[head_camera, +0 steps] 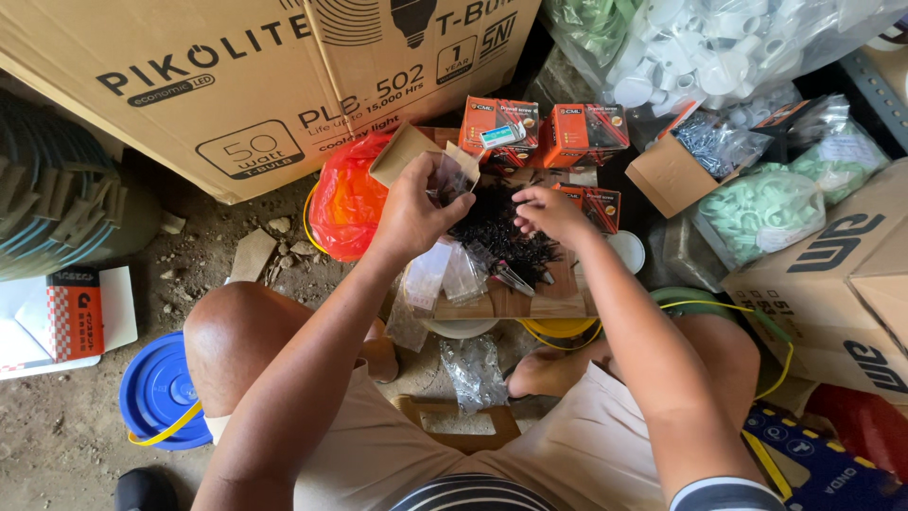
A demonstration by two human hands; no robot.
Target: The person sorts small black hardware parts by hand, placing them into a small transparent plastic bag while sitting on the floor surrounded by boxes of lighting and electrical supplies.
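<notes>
My left hand holds a small clear plastic bag with dark screws inside, raised over a heap of black screws. My right hand rests on that heap, fingers pinched on a few screws. The heap lies on a wooden board. Several empty clear bags lie on the board's left part. A filled clear bag lies on the ground between my knees.
A large cardboard box stands at the back left. Orange screw boxes sit behind the heap, next to an orange plastic bag. Bags of white and green fittings and cartons are at the right. A blue bucket lid lies at the left.
</notes>
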